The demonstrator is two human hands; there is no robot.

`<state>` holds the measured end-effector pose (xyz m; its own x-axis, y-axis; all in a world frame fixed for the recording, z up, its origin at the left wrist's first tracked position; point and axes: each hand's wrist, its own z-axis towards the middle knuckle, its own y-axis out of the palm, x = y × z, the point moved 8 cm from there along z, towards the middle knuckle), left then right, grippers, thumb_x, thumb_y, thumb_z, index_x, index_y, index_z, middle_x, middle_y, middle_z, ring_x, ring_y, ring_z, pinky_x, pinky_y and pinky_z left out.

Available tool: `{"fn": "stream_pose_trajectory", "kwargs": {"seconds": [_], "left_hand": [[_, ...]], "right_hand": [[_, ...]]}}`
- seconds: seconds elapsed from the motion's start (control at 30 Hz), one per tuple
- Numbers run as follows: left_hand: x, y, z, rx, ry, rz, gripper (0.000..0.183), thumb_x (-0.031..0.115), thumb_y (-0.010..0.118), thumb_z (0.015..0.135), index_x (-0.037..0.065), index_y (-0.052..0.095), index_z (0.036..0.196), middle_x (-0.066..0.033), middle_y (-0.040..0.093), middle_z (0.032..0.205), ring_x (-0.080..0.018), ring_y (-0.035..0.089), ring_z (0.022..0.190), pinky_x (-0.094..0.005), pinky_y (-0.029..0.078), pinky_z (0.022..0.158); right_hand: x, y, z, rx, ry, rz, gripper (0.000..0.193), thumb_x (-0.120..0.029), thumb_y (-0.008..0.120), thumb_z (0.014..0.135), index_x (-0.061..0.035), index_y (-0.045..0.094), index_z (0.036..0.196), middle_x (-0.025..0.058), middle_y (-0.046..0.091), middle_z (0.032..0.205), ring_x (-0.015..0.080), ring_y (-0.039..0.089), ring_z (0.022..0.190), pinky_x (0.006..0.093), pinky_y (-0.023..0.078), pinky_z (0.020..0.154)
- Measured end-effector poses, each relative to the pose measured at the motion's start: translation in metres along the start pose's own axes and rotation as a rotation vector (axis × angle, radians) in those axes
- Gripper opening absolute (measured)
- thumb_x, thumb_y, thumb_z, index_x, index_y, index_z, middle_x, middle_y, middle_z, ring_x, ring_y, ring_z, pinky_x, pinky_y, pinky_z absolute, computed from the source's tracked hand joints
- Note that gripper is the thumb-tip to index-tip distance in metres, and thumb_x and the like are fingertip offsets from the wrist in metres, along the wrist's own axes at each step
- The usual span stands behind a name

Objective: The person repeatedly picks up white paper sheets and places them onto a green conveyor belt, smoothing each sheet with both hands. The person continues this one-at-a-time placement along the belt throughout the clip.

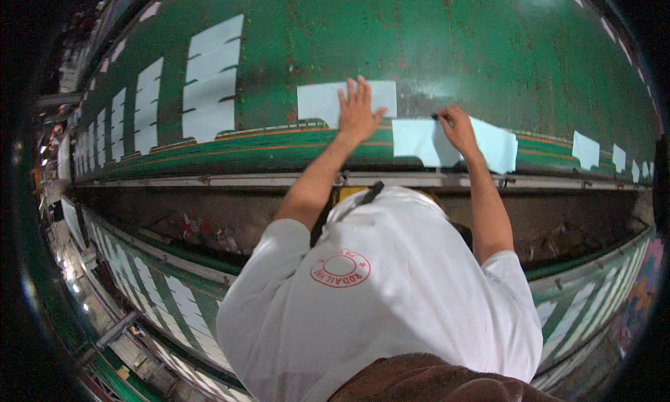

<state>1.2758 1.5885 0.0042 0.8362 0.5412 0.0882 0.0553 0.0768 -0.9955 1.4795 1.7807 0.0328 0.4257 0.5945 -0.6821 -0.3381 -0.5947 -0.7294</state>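
My left hand lies flat with its fingers spread on a pale, thin rectangular piece, fabric or paper, on the long green table. The fingers of my right hand are curled in a pinch around a small black object, whose kind I cannot make out. That hand is over more pale cut pieces near the table's front edge. These seem to overlap, and their near edge has a curved notch. My right hand's shadow falls across them.
Columns of pale pieces lie on the table to the left, with smaller single ones to the right. A metal rail runs along the near edge. Behind me stands another green table with pale pieces. Scraps lie beneath.
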Motion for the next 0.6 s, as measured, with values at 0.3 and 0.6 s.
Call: {"fn": "stream_pose_trajectory", "kwargs": {"seconds": [0.3, 0.6], "left_hand": [[0.123, 0.006, -0.015, -0.129, 0.181, -0.164, 0.071, 0.051, 0.051, 0.103, 0.005, 0.040, 0.157, -0.0229, 0.020, 0.169, -0.0468, 0.012, 0.156, -0.0616, 0.014, 0.125], [0.135, -0.010, -0.033, 0.250, 0.010, -0.440, 0.020, 0.018, 0.074, 0.088, 0.008, 0.077, 0.105, -0.0123, 0.065, 0.133, -0.0381, 0.056, 0.124, -0.0517, 0.041, 0.107]], "right_hand": [[0.070, -0.078, -0.026, 0.048, -0.123, -0.102, 0.017, -0.010, 0.082, 0.078, -0.0050, 0.072, 0.091, 0.0170, 0.065, 0.095, 0.0386, 0.064, 0.094, 0.0478, 0.051, 0.082], [0.063, -0.085, -0.025, 0.034, -0.321, -0.125, 0.014, -0.011, 0.078, 0.083, -0.0050, 0.068, 0.090, 0.0148, 0.062, 0.091, 0.0374, 0.062, 0.094, 0.0480, 0.050, 0.079]]}}
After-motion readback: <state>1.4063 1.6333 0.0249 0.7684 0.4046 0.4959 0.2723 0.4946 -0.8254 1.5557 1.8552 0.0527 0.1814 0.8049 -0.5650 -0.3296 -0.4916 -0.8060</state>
